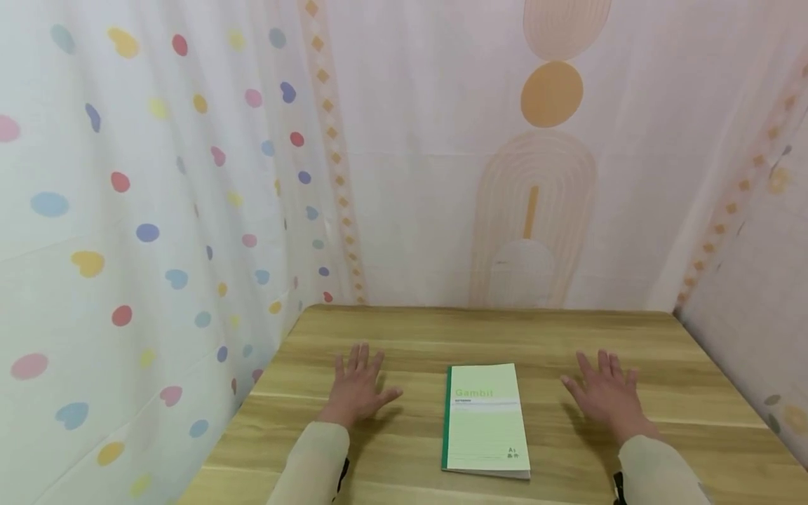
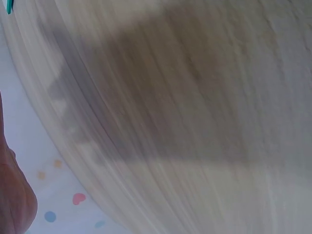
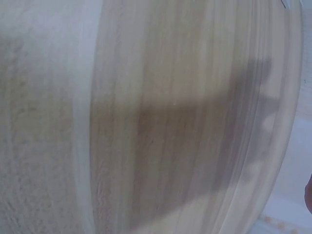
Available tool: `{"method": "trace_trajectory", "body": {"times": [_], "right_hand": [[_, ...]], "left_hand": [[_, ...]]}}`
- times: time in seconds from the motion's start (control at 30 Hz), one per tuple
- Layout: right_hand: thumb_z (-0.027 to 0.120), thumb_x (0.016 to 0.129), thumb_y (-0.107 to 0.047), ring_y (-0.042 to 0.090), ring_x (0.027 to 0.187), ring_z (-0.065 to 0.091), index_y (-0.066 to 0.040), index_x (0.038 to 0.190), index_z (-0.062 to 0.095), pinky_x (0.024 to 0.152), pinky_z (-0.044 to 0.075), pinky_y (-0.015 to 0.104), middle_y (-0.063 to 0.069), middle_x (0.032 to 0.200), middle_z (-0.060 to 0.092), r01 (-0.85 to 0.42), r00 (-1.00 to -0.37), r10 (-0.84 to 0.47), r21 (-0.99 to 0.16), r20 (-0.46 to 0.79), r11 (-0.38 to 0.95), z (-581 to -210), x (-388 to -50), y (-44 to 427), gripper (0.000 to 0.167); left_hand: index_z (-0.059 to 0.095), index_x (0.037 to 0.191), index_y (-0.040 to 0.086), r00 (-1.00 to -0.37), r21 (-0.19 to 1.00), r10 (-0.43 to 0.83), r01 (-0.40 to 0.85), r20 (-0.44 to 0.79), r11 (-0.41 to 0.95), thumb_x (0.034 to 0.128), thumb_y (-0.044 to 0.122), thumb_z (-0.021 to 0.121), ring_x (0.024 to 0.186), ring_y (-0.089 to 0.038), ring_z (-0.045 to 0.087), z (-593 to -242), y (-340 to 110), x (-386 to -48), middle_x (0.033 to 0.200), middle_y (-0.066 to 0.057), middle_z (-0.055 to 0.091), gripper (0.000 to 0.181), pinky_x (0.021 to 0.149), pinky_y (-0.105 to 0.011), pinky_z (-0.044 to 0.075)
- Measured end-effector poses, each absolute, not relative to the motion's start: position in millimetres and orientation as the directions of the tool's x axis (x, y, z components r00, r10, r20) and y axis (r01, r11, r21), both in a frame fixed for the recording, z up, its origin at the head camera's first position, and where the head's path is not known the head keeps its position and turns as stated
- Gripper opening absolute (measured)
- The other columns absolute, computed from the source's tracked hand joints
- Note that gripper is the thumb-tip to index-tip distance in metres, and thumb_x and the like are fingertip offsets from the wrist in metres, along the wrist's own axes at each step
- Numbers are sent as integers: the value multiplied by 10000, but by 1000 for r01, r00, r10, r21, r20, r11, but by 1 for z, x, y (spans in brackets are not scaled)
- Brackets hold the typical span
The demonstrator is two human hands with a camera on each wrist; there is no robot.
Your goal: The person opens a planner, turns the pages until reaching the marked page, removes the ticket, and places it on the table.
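Note:
A pale green notebook with a darker green spine lies on the wooden table between my two hands, its cover printed "Gambit". To its left, my left hand is held palm down with straight, spread fingers and holds nothing. On the other side, my right hand has its fingers spread the same way, apart from the notebook. Only a bit of the left hand shows in the left wrist view, above a hand-shaped shadow on the wood. The right wrist view has just a sliver of the right hand at its edge.
The wooden table has rounded far corners. A white curtain with coloured dots hangs along its left side, and a curtain with arch patterns hangs behind it. Another patterned curtain is on the right.

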State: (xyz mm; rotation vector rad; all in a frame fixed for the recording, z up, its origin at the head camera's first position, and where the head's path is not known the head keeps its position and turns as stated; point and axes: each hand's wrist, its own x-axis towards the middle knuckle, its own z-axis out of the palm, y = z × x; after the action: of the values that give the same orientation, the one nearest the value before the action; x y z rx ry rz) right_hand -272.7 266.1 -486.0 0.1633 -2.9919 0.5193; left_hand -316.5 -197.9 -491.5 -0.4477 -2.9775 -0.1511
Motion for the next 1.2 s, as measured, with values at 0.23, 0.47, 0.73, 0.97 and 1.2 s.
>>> {"method": "trace_trajectory", "body": {"times": [0.23, 0.47, 0.73, 0.97, 1.2], "right_hand": [[343, 1027, -587, 640, 1369, 52, 75, 1503, 291, 1016, 4, 794, 460, 1499, 82, -133, -988, -92, -371, 126, 919, -481, -278, 258, 817], [397, 1030, -546, 634, 1373, 67, 69, 1506, 291, 1023, 38, 792, 459, 1498, 101, -128, -989, -83, -431, 123, 893, -481, -277, 241, 785], [394, 1061, -434, 608, 1392, 53, 59, 1520, 267, 1054, 8, 759, 427, 1524, 87, -96, -995, -66, -526, 75, 845, -484, -267, 222, 685], [416, 1066, -393, 605, 1393, 87, 62, 1509, 288, 1079, 38, 732, 436, 1508, 142, -79, -997, -71, -602, 37, 795, -483, -261, 209, 648], [464, 1053, -379, 600, 1384, 165, 52, 1505, 319, 1094, 83, 716, 425, 1499, 209, -100, -995, -87, -638, 51, 763, -494, -257, 195, 641]], "left_hand": [[317, 1552, 70, -945, 102, 306, 318, 116, 943, 897, 697, 524, 1485, -437, 82, -487, -184, -318, 1608, -265, 144, 930, 1137, -660, 27], [310, 1554, 67, -934, 128, 351, 357, 71, 925, 915, 657, 539, 1489, -421, 92, -482, -163, -314, 1609, -248, 171, 899, 1134, -668, 50], [286, 1561, 66, -917, 207, 393, 399, 72, 893, 899, 653, 572, 1490, -420, 85, -485, -138, -314, 1611, -237, 179, 930, 1127, -679, 33], [241, 1577, 83, -894, 258, 447, 436, 20, 862, 884, 703, 548, 1492, -417, 81, -493, -119, -312, 1622, -214, 164, 980, 1126, -682, 37], [296, 1562, 86, -878, 300, 478, 446, -38, 843, 871, 696, 571, 1486, -428, 103, -498, -114, -304, 1611, -214, 207, 961, 1130, -676, 56]]}}
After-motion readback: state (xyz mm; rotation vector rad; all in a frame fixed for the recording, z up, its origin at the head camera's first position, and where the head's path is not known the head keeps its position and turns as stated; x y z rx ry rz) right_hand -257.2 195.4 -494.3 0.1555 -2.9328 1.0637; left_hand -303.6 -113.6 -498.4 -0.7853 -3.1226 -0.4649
